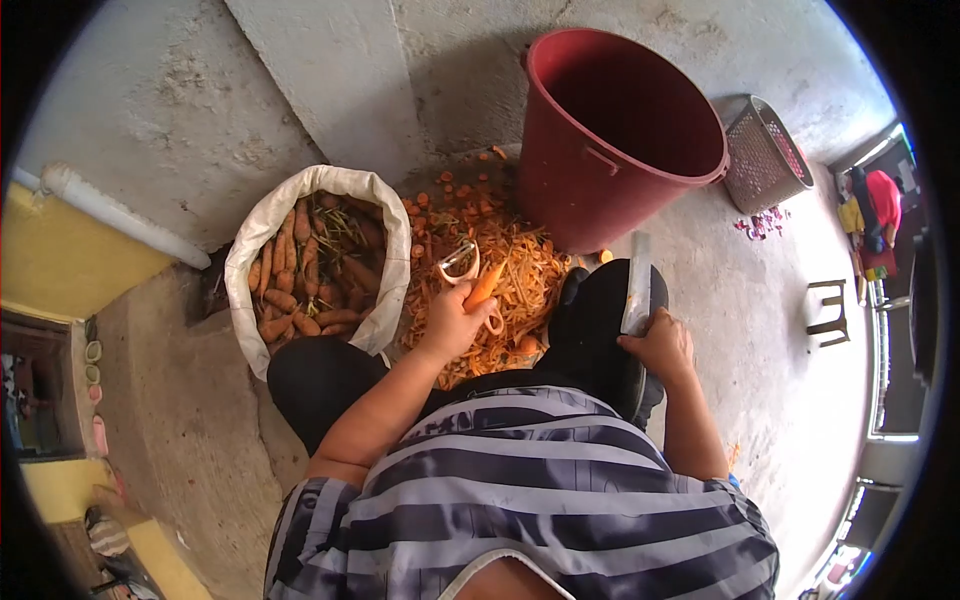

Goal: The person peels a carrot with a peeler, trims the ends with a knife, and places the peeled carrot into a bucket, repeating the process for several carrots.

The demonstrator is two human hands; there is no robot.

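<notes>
My left hand is closed around a peeled orange carrot. A peeler with a pale pinkish frame is in the same hand, its blade end showing beyond the fingers. In my right hand is a knife, its broad blade pointing away from me above my right knee; its handle is hidden by the fingers. Below my left hand lies a heap of carrot peelings on the floor between my legs. Left of it stands a white sack with a rolled rim, holding unpeeled carrots.
A large dark red bucket stands beyond the peelings. Right of it is a grey perforated basket. Cut carrot ends lie scattered near the concrete wall. A small dark stool is far right.
</notes>
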